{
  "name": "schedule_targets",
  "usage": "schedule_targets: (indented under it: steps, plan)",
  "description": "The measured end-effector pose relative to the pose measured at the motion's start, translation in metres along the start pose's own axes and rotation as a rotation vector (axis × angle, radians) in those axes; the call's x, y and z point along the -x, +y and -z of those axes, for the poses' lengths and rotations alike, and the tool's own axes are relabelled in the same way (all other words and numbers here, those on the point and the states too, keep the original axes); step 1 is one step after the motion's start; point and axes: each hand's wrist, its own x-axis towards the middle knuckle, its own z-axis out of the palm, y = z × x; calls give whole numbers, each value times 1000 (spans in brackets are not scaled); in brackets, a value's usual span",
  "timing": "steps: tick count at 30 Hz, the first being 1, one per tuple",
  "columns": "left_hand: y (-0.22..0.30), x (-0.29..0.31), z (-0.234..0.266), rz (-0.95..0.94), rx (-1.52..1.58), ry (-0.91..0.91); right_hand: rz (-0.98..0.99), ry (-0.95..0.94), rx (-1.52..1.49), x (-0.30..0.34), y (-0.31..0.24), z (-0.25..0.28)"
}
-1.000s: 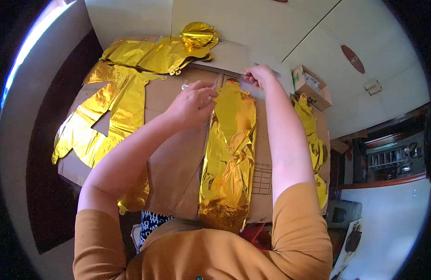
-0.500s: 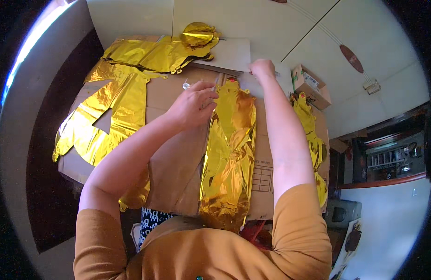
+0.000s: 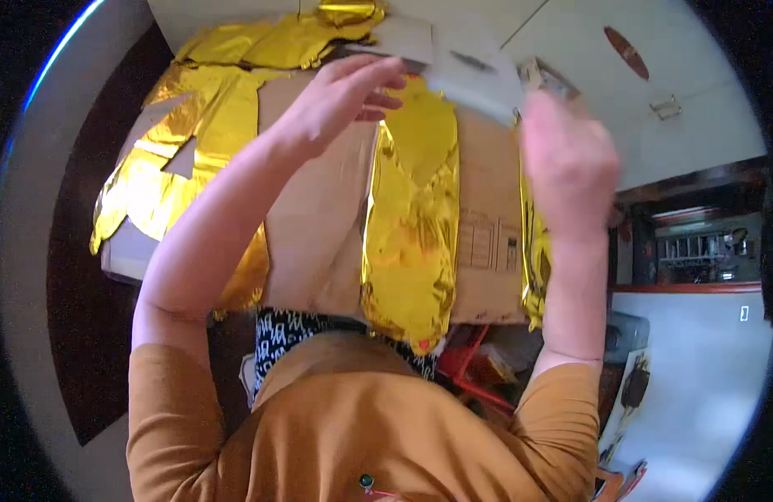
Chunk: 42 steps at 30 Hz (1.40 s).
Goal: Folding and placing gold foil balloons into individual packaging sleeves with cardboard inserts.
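- Left hand (image 3: pixel 340 99): fingers parted, seemingly empty, near foil's (image 3: pixel 413 226) far end.
- Right hand (image 3: pixel 570 163): blurred, curled; cannot tell if holding anything.
- Foil lies on cardboard (image 3: pixel 319 217).

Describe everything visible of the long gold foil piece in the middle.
The gold foil piece is long, shiny and wrinkled, with a red spot at each end. It lies flattish on brown cardboard, its near end overhanging the edge. The left hand is near its far end; whether they touch is unclear.

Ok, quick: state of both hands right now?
Left hand: open, fingers loosely bent, near the far end of the middle gold foil piece.
Right hand: curled, blurred; can't tell if holding anything.
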Motion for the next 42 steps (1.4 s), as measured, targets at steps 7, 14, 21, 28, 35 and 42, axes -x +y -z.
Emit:
schedule_targets:
  steps: [7, 14, 21, 28, 35, 42]
  plan:
    - [-17, 55, 4, -87, -361, 118, 38, -148, -562, 41, -126, -28]
    - [-44, 113, 0, -470, -929, -95, -161, -309, -914, 94, -105, -38]
    - [-59, 156, -30, -631, -1173, -438, -60, -383, -807, 170, -59, -36]
    - [-102, 197, -75, -691, -1445, -412, -60, -289, -817, 187, -66, -34]
    - [-114, 229, -74, -800, -1310, -351, -39, -317, -740, 207, -87, 11]
    - [-109, 248, -69, -870, -1271, -366, -31, -412, -775, 216, -96, 35]
